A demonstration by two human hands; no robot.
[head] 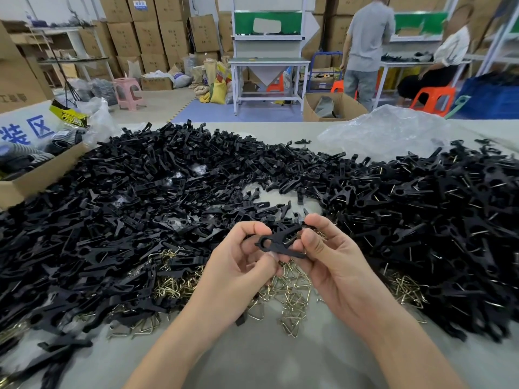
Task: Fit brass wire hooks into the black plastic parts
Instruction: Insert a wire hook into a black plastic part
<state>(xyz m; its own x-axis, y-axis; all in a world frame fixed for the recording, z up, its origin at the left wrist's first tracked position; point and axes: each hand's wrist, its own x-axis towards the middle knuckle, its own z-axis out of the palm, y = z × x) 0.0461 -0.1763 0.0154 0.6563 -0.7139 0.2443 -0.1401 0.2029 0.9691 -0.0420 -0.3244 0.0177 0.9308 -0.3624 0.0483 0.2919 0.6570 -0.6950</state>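
Nearest the camera, two bare forearms reach out over the grey table point(252, 357). Between them, the left hand point(238, 265) and right hand point(328, 259) share one black plastic part point(280, 240), lifted just above the tabletop. The left hand's fingers are curled and pinch the part's ring-shaped end between thumb and forefinger. The right hand grips the opposite, forked end, with the thumb pressed on top and the fingers curled underneath. A small glint of brass shows at the right fingertips, too small to tell whether it is a hook. Directly below and just past the hands lies a loose scatter of brass wire hooks point(292, 297), spreading left and right under the edges of the black heaps. To the left and beyond the hands is a broad pile of black parts point(126, 206). To the right is a second pile point(435, 220) with thin wire ends showing among the pieces. A cardboard box point(33, 178) sits at the table's far left edge, and a crumpled clear plastic bag point(387, 130) lies at the far right. Past the table are a pink stool point(127, 92), a white workbench point(268, 63), an orange stool point(434, 98), one person standing point(368, 35), one person seated point(449, 49) and stacked cartons point(148, 32) against the wall.
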